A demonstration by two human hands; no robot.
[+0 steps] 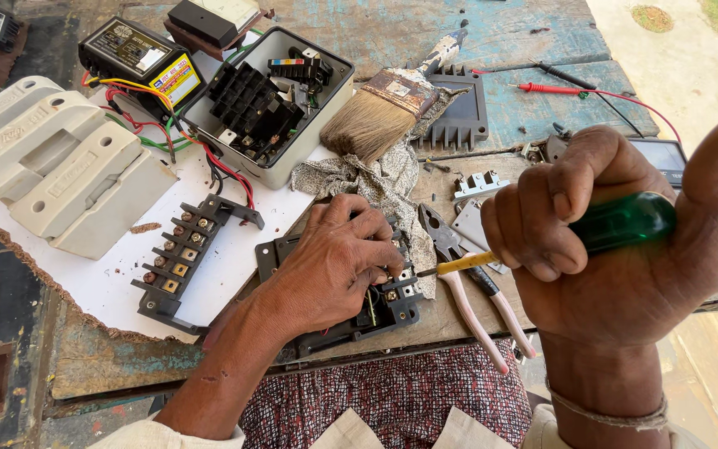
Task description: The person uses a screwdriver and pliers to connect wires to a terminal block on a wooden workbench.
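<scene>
Closest to us, our right hand (625, 249) grips a green-handled screwdriver (600, 229), its tip at the black terminal unit (375, 312) on the worktop (500, 37). Our left hand (334, 262) presses that unit, fingers curled on it, beside pink-handled pliers (467, 283).

A black plastic electrical switch base with brass screw terminals (379, 309) lies flat at lower centre. A screwdriver with translucent green handle and yellow-sleeved shaft (533, 248) lies nearly level right of centre, its tip at the terminals.
</scene>
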